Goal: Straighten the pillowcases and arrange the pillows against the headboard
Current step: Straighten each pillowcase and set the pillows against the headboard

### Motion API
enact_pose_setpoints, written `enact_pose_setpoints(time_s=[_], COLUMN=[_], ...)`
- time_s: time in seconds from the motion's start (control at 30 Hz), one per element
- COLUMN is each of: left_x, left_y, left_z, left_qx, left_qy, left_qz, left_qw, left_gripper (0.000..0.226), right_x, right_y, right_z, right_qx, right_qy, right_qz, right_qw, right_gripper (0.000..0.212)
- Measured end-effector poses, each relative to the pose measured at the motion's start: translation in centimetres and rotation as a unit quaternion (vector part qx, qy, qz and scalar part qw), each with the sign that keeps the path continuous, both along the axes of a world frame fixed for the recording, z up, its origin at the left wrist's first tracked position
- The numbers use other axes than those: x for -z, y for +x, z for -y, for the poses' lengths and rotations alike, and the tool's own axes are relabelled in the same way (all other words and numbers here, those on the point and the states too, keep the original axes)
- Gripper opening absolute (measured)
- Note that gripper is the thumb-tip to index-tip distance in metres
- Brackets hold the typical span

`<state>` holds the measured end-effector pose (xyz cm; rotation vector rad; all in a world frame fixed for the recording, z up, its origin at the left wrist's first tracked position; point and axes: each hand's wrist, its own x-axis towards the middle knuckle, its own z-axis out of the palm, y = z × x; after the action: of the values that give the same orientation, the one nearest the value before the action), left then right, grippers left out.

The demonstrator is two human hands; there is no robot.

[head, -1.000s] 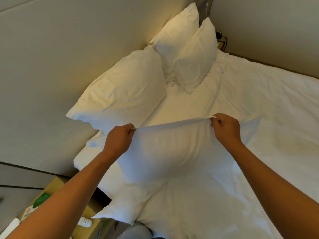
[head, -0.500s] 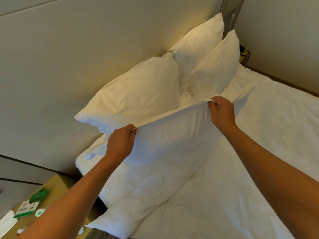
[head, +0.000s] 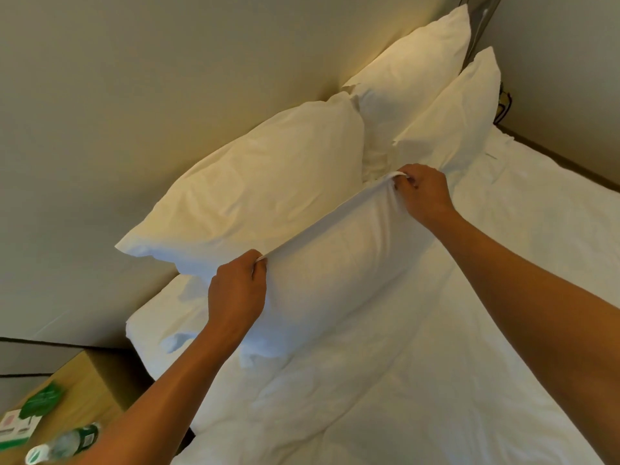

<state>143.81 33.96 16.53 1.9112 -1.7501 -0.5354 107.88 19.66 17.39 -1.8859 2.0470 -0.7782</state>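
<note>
I hold a white pillow [head: 339, 263] by its top edge, stretched between both hands. My left hand [head: 236, 293] pinches the left corner and my right hand [head: 424, 193] pinches the right corner. It stands in front of a large white pillow [head: 255, 193] that leans on the beige headboard [head: 167, 88]. Two more white pillows lean further right: one [head: 412, 72] against the headboard and one [head: 459, 112] in front of it.
The white duvet [head: 436, 364] covers the bed to the right and below. A wooden nightstand [head: 84, 391] at the lower left carries a plastic bottle [head: 63, 443], a green packet [head: 42, 402] and a card [head: 15, 427]. A wall [head: 563, 62] closes the right corner.
Both hands have carried the held pillow up and toward the headboard, closer to the large leaning pillow. The view has shifted nearer to the pillows.
</note>
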Motion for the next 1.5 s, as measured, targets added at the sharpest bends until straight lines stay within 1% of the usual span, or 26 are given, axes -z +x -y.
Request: enact_pose_setpoints(time_s=[0.07,0.13,0.23,0.3,0.43,0.53,0.6,0.67,0.77,0.87,1.03,1.1,1.23,1.27,1.3,1.37,1.4,1.43,1.5], left_x=[2.0,4.2,5.9,5.9,4.0,2.5,2.3,3.0,4.8,5.5,4.2,3.9,5.0,5.6,6.1,7.1,7.3,7.4,7.7], left_y=[-0.2,-0.4,-1.1,-1.7,-2.6,-2.8,-2.8,-2.6,-1.8,-0.3,2.5,3.3,3.2,2.7,2.2,1.2,0.7,0.3,-0.5], left_z=[-0.3,-0.9,-1.7,-1.7,-1.6,-0.9,-0.3,0.1,0.4,2.1,7.3,8.9,9.3,8.8,8.1,6.7,6.1,5.5,4.0], left_qx=[0.008,0.02,0.031,0.042,0.054,0.055,0.05,0.034,0.013,-0.009,-0.04,-0.054,-0.052,-0.044,-0.035,-0.03,-0.031,-0.03,-0.003], left_qy=[0.035,0.082,0.118,0.116,0.113,0.109,0.121,0.157,0.194,0.176,0.088,0.067,0.091,0.103,0.114,0.123,0.119,0.113,0.091], left_qz=[0.014,0.035,0.04,0.037,0.015,-0.012,-0.026,-0.039,-0.05,-0.044,-0.019,-0.019,-0.025,-0.028,-0.035,-0.053,-0.052,-0.045,-0.023], left_qw=[0.999,0.996,0.992,0.992,0.992,0.992,0.991,0.986,0.98,0.983,0.995,0.996,0.994,0.993,0.992,0.991,0.991,0.992,0.996], left_gripper=[0.035,0.03,0.028,0.029,0.03,0.03,0.037,0.042,0.043,0.039,0.034,0.036,0.032,0.03,0.029,0.024,0.02,0.024,0.054], right_x=[2.6,5.6,8.6,8.7,7.0,5.6,5.2,5.5,7.1,7.9,6.4,6.2,8.0,8.8,9.6,11.6,12.6,13.5,15.3], right_y=[0.3,0.5,0.1,-0.6,-2.5,-2.9,-2.7,-2.0,-0.2,1.9,5.6,6.7,8.0,8.2,8.2,8.3,8.4,8.5,8.6], right_z=[0.2,-0.5,-1.9,-2.5,-3.2,-2.7,-1.8,-1.0,0.1,2.2,8.6,10.4,10.2,9.4,8.3,5.5,3.8,1.9,-2.2], right_qx=[-0.003,-0.01,0.018,0.043,0.043,0.053,0.042,0.025,0.011,0.017,0.002,0.007,-0.02,-0.031,-0.037,-0.028,-0.01,0.008,0.044], right_qy=[0.047,0.094,0.112,0.09,0.043,0.019,0.033,0.065,0.098,0.086,0.034,0.016,0.05,0.065,0.081,0.089,0.083,0.074,0.062], right_qz=[-0.007,-0.019,0.001,0.01,-0.017,-0.017,-0.021,-0.023,-0.041,-0.025,-0.039,-0.032,-0.046,-0.034,-0.018,-0.005,-0.004,0.002,0.033], right_qw=[0.999,0.995,0.994,0.995,0.998,0.998,0.998,0.997,0.994,0.996,0.999,0.999,0.997,0.997,0.996,0.996,0.996,0.997,0.997], right_gripper=[0.028,0.027,0.025,0.025,0.027,0.028,0.03,0.032,0.033,0.031,0.031,0.031,0.027,0.026,0.032,0.055,0.063,0.068,0.076])
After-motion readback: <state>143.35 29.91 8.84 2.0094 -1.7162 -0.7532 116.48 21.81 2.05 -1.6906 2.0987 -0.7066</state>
